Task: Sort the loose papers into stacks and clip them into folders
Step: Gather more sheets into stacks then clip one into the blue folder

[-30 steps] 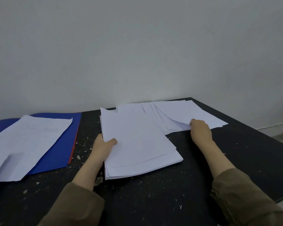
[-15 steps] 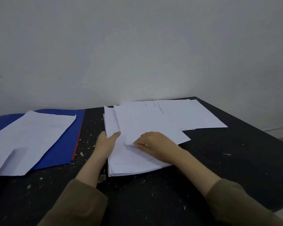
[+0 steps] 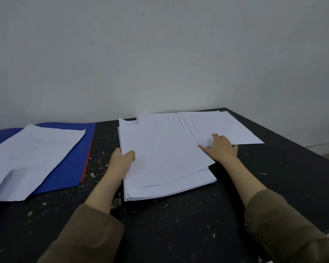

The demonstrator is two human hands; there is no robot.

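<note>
The sorting step is judged to be in hand. The near stack [image 3: 165, 162] on the table [image 3: 178, 224] is pinched at its edge by the left hand [image 3: 121, 164]; the fanned loose papers [image 3: 220, 128] behind it are pressed by the right hand [image 3: 223, 149], fingers fairly straight. One sheet should next be slid free without disturbing the rest.

1. We are looking at a black table [image 3: 178, 224], its top flecked with pale specks and standing against a wall.
2. A blue folder [image 3: 68, 168] is lying at its left, touching the top.
3. A thick stack of white papers [image 3: 167, 168] is sitting near the middle.
4. Fanned loose sheets [image 3: 226, 128] are lying toward the far right corner.
</note>
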